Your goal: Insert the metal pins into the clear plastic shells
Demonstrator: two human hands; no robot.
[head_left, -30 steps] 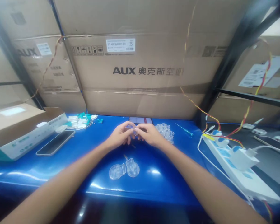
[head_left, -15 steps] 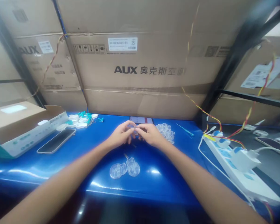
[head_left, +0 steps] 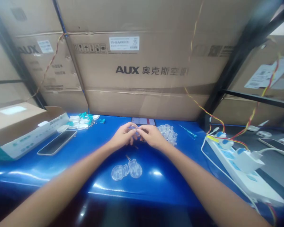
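Close together above the blue tabletop, my left hand point(head_left: 124, 136) and my right hand point(head_left: 151, 135) are both closed on one small clear plastic piece point(head_left: 133, 127). Fingers cover most of it, so its full shape is hidden. Nearer to me lie two flat, round clear plastic pieces point(head_left: 120, 172), side by side and touching, with a thin metal-looking strip point(head_left: 127, 157) at their upper end. Just beyond my right hand sits a pile of similar clear plastic pieces point(head_left: 168, 134).
At left are an open carton point(head_left: 38, 132), a phone point(head_left: 57, 142) and a heap of white and teal parts point(head_left: 81, 121). A teal screwdriver point(head_left: 191, 135) lies right of the pile. A power strip point(head_left: 248, 176) with cables runs down the right. Large cardboard boxes point(head_left: 137, 104) stand behind.
Both hands stay in nearly the same place on the clear piece, with only slight finger movement. The things on the table have not moved.
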